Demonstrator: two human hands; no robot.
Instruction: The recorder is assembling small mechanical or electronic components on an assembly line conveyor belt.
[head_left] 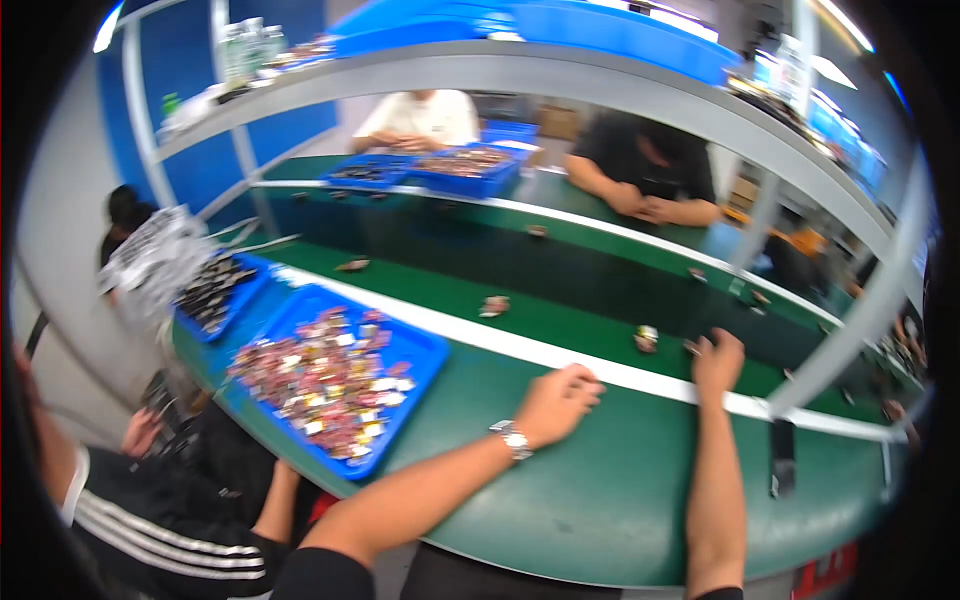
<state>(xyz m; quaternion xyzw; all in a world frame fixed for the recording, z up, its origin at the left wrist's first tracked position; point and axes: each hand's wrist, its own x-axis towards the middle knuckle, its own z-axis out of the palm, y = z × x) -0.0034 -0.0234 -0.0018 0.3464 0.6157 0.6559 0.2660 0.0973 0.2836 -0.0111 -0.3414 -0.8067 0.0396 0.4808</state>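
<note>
My left hand (558, 406), with a silver wristwatch (512, 440), is over the table edge beside the white rail. Its fingers are loosely bent and somewhat apart, with nothing visible in them. My right hand (718, 366) reaches across the rail to the green conveyor belt (580, 318). Its fingers are drawn together at a small piece (691, 347), too blurred to name. Just left of it a small pale-and-dark part (646, 339) lies on the belt. Farther left are a pinkish part (494, 306) and a small brownish part (353, 265).
A blue tray (425, 352) of pinkish and yellow small parts stands left of my arm; another blue tray (257, 272) holds black parts. A black phone-like object (782, 458) lies right. A metal post (835, 330) and overhead shelf (480, 70) frame the belt. Several people sit around.
</note>
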